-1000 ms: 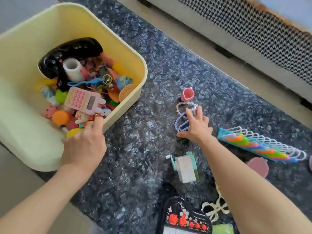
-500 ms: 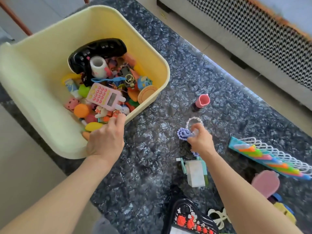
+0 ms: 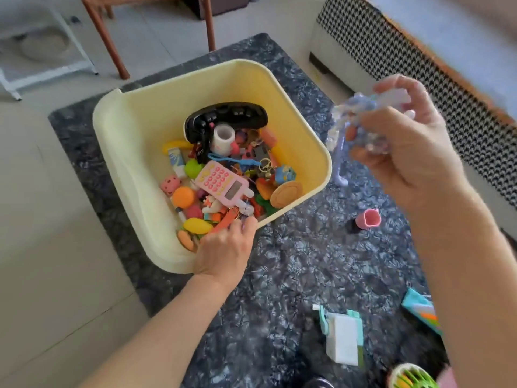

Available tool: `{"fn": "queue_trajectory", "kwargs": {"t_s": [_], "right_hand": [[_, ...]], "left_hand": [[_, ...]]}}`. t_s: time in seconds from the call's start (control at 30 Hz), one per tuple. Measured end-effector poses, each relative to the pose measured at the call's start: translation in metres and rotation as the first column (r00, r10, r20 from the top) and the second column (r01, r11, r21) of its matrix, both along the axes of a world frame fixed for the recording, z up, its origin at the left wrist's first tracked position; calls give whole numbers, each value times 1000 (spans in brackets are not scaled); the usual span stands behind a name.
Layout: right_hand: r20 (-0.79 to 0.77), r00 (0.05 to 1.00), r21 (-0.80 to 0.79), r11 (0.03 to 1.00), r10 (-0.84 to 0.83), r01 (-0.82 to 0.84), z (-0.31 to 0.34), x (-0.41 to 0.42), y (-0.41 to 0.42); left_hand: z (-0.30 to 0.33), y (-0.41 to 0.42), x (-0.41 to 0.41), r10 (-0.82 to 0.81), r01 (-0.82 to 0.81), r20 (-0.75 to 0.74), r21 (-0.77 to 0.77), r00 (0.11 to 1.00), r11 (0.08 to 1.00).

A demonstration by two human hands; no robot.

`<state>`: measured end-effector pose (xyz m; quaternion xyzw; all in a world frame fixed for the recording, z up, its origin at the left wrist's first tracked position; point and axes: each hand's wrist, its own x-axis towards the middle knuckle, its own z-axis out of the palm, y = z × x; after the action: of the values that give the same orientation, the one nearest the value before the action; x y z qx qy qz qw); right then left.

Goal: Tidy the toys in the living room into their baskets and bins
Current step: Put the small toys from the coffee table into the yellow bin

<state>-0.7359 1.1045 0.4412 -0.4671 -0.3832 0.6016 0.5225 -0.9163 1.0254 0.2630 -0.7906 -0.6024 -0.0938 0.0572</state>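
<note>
Pale beige tiled floor (image 3: 50,270) with faint grout lines, lit by soft daylight. A dark blue-grey rug with a crackled marble-like pattern (image 3: 293,275) covers the centre and lower right. Along the upper right runs a low upholstered sofa in black-and-white houndstooth fabric (image 3: 391,49) on a pale base, with an orange-brown edge along its top. At upper centre stand two reddish-brown wooden furniture legs (image 3: 105,37), on the tiles just beyond the rug's far edge. At upper left, a white metal-framed rack (image 3: 42,65) stands on the floor.
</note>
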Motion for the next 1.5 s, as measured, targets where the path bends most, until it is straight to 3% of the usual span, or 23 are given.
{"fn": "queue_trajectory", "kwargs": {"t_s": [0.13, 0.27, 0.37, 0.43, 0.5, 0.57, 0.63, 0.7, 0.73, 0.8, 0.83, 0.9, 1.07, 1.2, 1.23, 1.3, 1.4, 1.43, 1.5], "right_hand": [[115, 993, -157, 988, 10, 8, -38, -45, 54], [-6, 996, -317, 945, -84, 77, -84, -74, 95], [-82, 996, -386, 921, 24, -54, -101, -78, 101], [-26, 994, -412, 904, 109, -109, -105, -71, 96], [15, 997, -344, 936, 78, -69, -101, -55, 86], [51, 987, -117, 980, -153, 158, -94, -25, 74], [198, 869, 98, 891, -454, 443, -94, 18, 58], [483, 664, 145, 800, -571, 582, -111, 61, 43], [660, 567, 107, 808, -493, 579, -123, 78, 36], [883, 458, -134, 877, -106, 461, -155, 107, 18], [891, 448, -260, 893, 76, 367, -171, 112, 12], [875, 410, -373, 897, 256, 238, -195, 117, -2], [886, 250, -434, 889, 391, 144, -227, 119, -7], [944, 152, -318, 931, 293, 180, -230, 114, -17], [950, 163, -294, 937, 266, 186, -229, 112, -22], [949, 274, -224, 942, 153, 249, -220, 104, -30], [881, 415, 80, 935, -228, 344, -184, 80, -40], [834, 452, 178, 930, -316, 323, -167, 69, -42], [768, 543, 288, 940, -340, 181, -132, 43, -40]], "left_hand": [[1, 1, 0, 12, -12, 15, -26, 1000, 1000], [-1, 1, 0, 24, -24, 30, -31, 999, 999], [-3, 0, 0, 16, -15, 40, -23, 999, 1000], [-5, 0, 1, 9, -8, 34, -30, 999, 1000], [-5, 0, 0, 8, -7, 29, -37, 1000, 999], [-3, 1, 0, 6, -6, 11, -26, 1000, 1000], [-1, 1, 0, -9, 9, 5, -4, 1000, 1000], [1, 0, 0, -13, 13, -5, 2, 1000, 1000], [2, 1, -1, -9, 9, -13, -5, 1000, 1000], [2, 0, 2, -9, 8, -16, -20, 1000, 1000], [4, -1, 1, 4, -4, -27, -26, 1000, 1000], [6, -1, 4, 18, -20, -52, -30, 998, 999], [6, -2, 4, 15, -18, -57, -39, 998, 999], [6, -1, 4, 14, -15, -65, -23, 998, 1000], [6, -1, 5, 12, -14, -69, -16, 998, 1000], [5, -1, 5, 16, -17, -88, -6, 996, 1000], [4, -2, 4, 22, -20, -119, 14, 993, 1000], [4, -1, 4, 21, -19, -131, 23, 991, 1000], [5, -2, 4, 20, -15, -146, 32, 989, 999]]}}
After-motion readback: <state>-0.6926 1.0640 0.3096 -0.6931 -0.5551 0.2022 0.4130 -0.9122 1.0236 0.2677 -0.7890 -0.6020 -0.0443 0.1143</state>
